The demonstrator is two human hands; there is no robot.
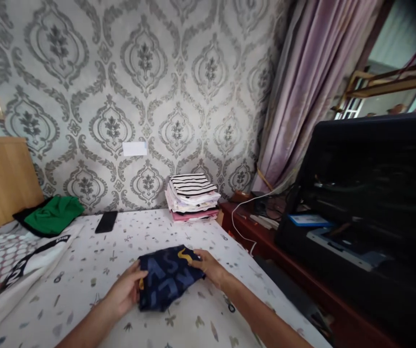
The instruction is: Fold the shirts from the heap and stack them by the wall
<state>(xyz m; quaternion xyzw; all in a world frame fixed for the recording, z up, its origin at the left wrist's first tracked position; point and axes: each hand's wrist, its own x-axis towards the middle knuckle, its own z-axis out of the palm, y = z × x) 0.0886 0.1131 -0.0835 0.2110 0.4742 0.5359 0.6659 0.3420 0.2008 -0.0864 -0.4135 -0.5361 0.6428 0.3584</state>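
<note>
Between my two hands is a dark blue folded garment [170,280] printed with lighter blue letters and some yellow marks; its exact kind does not show. At its left edge my left hand [128,287] is closed, thumb on top of the cloth. My right hand [210,267] pinches the upper right corner near a yellow mark. The garment is over the white patterned bed sheet [121,256]. Beyond it, against the wall, stands a stack of folded clothes [192,198] with a black-and-white striped piece on top.
A black phone [106,222] and a green and black garment [53,215] lie at the back left, near a wooden headboard [7,179]. On the right, a dark red cabinet [242,220] holds a large television [367,193] and a white cable [234,222].
</note>
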